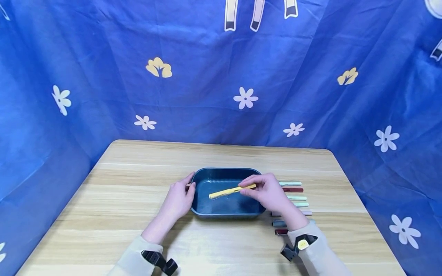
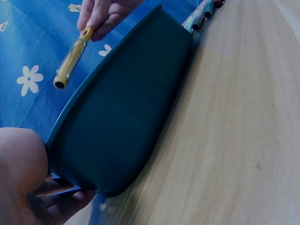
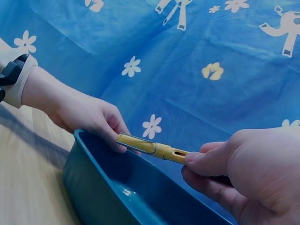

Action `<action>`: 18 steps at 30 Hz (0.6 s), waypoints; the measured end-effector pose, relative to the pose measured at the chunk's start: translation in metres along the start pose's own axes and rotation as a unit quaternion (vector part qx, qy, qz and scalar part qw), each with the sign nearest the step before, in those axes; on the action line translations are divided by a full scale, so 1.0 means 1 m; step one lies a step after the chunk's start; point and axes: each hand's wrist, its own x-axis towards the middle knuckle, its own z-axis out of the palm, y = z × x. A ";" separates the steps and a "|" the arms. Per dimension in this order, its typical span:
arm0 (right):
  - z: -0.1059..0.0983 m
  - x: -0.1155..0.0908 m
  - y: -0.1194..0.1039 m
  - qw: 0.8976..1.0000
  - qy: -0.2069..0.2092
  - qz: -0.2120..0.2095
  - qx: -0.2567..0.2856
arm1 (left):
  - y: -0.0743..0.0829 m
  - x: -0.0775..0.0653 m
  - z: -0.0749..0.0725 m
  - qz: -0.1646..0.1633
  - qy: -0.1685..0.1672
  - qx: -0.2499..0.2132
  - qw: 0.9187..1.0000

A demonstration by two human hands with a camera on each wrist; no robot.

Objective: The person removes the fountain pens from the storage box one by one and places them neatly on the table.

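Observation:
Between thumb and fingers my right hand (image 1: 265, 188) pinches a yellow pen (image 1: 226, 192) by one end. The capped end with its wire clip points left over a dark teal tray (image 1: 224, 215) with high walls and rounded corners. In the right wrist view the pen (image 3: 150, 147) is held above the tray's rim. My left hand (image 1: 180, 194) holds the tray's left end, the thumb at the rim and the fingers against the outer wall. In the left wrist view, the left fingers (image 2: 70, 206) touch the tray's end low down.
Several pens lie in a column right of the tray, partly behind the right forearm, among them a dark red pen (image 1: 292, 189), a mint pen (image 1: 297, 198) and a blue-grey pen (image 1: 279, 223). A blue curtain (image 1: 207, 76) surrounds the wooden table (image 1: 145, 165) at the back and sides.

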 end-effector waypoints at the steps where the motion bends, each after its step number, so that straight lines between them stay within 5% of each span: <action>1: -0.001 -0.002 0.000 1.000 0.002 -0.001 0.007 | 0.000 0.000 0.000 0.001 0.000 0.001 1.000; 9: -0.014 -0.026 0.003 0.999 0.026 0.006 0.039 | -0.001 -0.001 0.000 0.006 0.004 -0.002 1.000; 18: -0.030 -0.049 0.002 0.995 0.051 -0.041 0.081 | 0.000 -0.001 0.000 0.008 0.006 0.001 1.000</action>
